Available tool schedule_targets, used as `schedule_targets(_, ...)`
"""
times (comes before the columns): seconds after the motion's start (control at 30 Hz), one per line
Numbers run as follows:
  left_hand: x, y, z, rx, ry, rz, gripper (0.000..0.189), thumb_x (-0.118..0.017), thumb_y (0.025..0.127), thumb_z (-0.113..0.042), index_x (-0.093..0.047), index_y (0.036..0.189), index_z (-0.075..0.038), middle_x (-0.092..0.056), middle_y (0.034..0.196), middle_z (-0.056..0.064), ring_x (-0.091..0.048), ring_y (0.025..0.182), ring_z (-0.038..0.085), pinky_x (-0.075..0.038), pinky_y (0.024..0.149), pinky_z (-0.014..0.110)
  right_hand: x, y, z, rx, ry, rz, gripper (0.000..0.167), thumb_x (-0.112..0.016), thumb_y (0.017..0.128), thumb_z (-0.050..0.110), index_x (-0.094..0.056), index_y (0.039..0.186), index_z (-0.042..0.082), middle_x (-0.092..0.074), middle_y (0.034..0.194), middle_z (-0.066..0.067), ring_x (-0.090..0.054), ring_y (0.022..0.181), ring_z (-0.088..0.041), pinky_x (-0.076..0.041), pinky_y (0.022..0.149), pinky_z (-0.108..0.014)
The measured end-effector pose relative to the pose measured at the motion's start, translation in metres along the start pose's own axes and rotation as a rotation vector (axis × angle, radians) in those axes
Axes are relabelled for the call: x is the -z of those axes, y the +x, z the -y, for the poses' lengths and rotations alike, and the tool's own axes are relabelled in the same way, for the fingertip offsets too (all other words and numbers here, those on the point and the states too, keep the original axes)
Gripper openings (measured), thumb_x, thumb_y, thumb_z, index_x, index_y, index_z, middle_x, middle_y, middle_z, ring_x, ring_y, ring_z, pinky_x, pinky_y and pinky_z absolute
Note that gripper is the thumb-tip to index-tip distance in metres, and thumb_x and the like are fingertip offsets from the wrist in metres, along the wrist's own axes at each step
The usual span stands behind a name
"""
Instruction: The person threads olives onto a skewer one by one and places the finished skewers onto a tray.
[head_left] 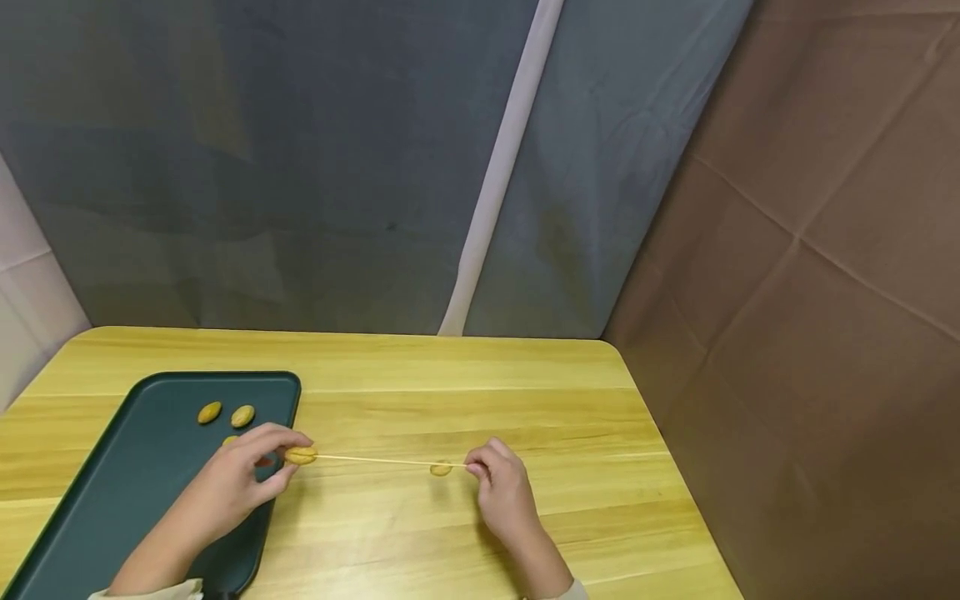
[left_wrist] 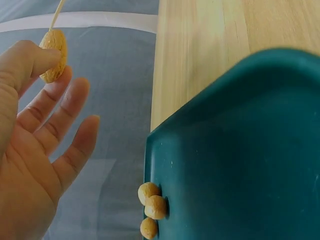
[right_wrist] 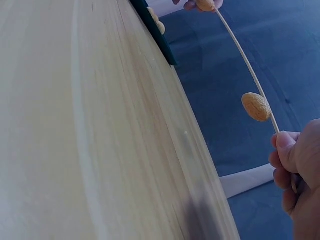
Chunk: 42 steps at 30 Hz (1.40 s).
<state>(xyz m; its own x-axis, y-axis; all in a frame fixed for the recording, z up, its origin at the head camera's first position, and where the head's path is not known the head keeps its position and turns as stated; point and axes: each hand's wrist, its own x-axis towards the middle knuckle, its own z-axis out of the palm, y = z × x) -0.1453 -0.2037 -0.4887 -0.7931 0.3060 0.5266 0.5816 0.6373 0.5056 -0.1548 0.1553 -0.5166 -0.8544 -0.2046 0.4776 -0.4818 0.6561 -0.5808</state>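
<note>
My left hand (head_left: 236,477) pinches a tan oval nut-like piece (head_left: 301,456) between thumb and fingers, above the tray's right edge. In the left wrist view this piece (left_wrist: 54,57) has a wrinkled shell, and the other fingers are spread apart. A thin pale strand (head_left: 375,459) leaves its end and stretches across to my right hand (head_left: 506,496), whose thumb and fingertips pinch it. Close to those fingertips, a second oval piece (right_wrist: 256,106) hangs at the strand, on its left side in the right wrist view. My left hand partly hides a piece on the tray.
A dark green tray (head_left: 142,492) lies on the left of the wooden table (head_left: 390,542). On it sit several similar oval pieces (head_left: 242,417) near the far end. Grey cloth (head_left: 315,167) hangs behind the table and brown cloth (head_left: 840,317) at its right.
</note>
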Motion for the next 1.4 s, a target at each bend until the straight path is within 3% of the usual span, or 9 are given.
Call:
schedule_targets(0.43, -0.0037, 0.0011, -0.0015, -0.009, -0.051, 0.021, 0.044, -0.084, 0.074, 0.009, -0.073, 0.108, -0.018, -0.067, 0.103, -0.009, -0.058, 0.079, 0.006, -0.049, 0.06, 0.025, -0.0007, 0.0032, 0.0015, 0.022, -0.051, -0.005, 0.006, -0.075, 0.085, 0.005, -0.07, 0.085, 0.008, -0.057, 0.081, 0.005, -0.056, 0.073, -0.007, -0.052, 0.066, -0.021)
schedule_targets(0.77, -0.0036, 0.0017, -0.0046, 0.077, -0.116, 0.097, 0.042, -0.084, 0.076, 0.007, -0.076, 0.104, -0.023, -0.066, 0.099, -0.011, -0.058, 0.077, 0.002, -0.049, 0.058, 0.025, -0.0002, 0.0031, 0.0036, 0.009, -0.056, 0.031, 0.006, -0.075, 0.085, 0.003, -0.07, 0.086, 0.007, -0.057, 0.081, 0.005, -0.057, 0.076, -0.008, -0.053, 0.068, -0.021)
schedule_targets(0.93, -0.0046, 0.0037, -0.0068, 0.076, -0.129, 0.109, 0.037, -0.084, 0.078, 0.005, -0.077, 0.105, -0.019, -0.068, 0.1, -0.009, -0.052, 0.072, 0.004, -0.041, 0.052, 0.021, -0.0005, 0.0033, 0.0058, -0.001, -0.069, 0.036, 0.007, -0.075, 0.085, 0.003, -0.069, 0.085, 0.007, -0.058, 0.082, 0.005, -0.059, 0.077, -0.008, -0.053, 0.069, -0.021)
schedule_targets(1.1, -0.0032, 0.0053, -0.0079, 0.063, -0.121, 0.098, 0.04, -0.085, 0.076, 0.006, -0.077, 0.106, -0.019, -0.068, 0.101, -0.008, -0.057, 0.077, 0.005, -0.044, 0.054, 0.022, -0.002, 0.003, 0.006, -0.029, -0.056, 0.033, 0.007, -0.075, 0.086, 0.003, -0.069, 0.085, 0.008, -0.058, 0.083, 0.005, -0.058, 0.077, -0.009, -0.053, 0.069, -0.022)
schedule_targets(1.4, -0.0014, 0.0025, -0.0067, 0.122, -0.144, 0.141, 0.027, -0.087, 0.079, -0.011, -0.079, 0.104, -0.019, -0.069, 0.096, -0.013, -0.055, 0.076, -0.001, -0.047, 0.056, 0.023, -0.0031, 0.0023, 0.0046, -0.034, -0.04, 0.011, 0.008, -0.075, 0.085, 0.005, -0.068, 0.085, 0.01, -0.058, 0.083, 0.005, -0.057, 0.077, -0.008, -0.053, 0.069, -0.023)
